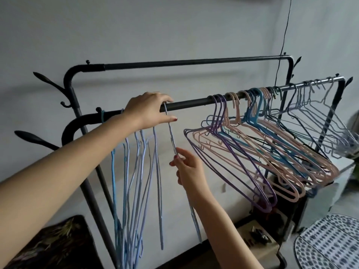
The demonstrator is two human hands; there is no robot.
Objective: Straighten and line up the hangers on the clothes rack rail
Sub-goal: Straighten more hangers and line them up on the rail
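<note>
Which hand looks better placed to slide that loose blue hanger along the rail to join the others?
The left hand, probably. It rests on the rail right at the light blue hanger's hook, so it can push it. The right hand pinches the hanger lower down, good only for steadying.

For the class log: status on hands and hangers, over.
Left hand on front rail. Right hand fingers pinching one pale blue hanger. Coloured hangers bunched further right. Nothing blocking.
</note>
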